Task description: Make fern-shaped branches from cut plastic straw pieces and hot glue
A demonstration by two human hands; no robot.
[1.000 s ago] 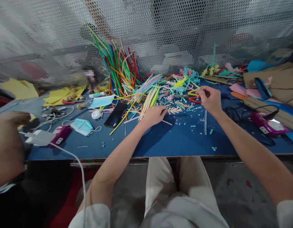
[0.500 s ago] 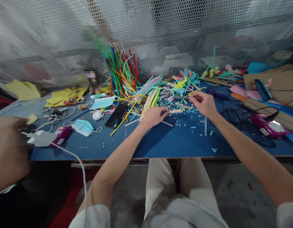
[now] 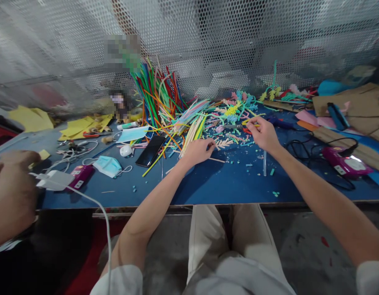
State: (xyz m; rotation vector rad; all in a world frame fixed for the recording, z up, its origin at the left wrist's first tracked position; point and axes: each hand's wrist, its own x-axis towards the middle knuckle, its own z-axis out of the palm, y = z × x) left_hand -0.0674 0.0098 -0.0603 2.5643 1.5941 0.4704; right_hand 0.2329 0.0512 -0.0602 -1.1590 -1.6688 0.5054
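Note:
My left hand [image 3: 198,150] is closed in a pinch on a cream pipe cleaner [image 3: 224,144]. Its fringed, leaf-like end points right, while a thin straight end [image 3: 218,160] shows below the hand. My right hand [image 3: 263,132] is closed around red-handled scissors [image 3: 234,126], whose blades point left just above the fringed end. A yellow pipe cleaner lies close to these fingers. Beside my left hand is a bundle of cream and yellow pipe cleaners [image 3: 193,130]. Small cut bits are scattered around the scissors. My fingers partly hide both held things.
A black phone [image 3: 150,150], face masks [image 3: 108,164] and a white charger [image 3: 55,180] with a cable are on the left. Another person's hand [image 3: 17,176] is at the far left. To the right sit a purple box [image 3: 346,163], black cords and cardboard [image 3: 352,102].
The red scissor handles now show more below my right fingers. My left hand keeps its pinch on the pipe cleaner. The other person's hand has shifted slightly.

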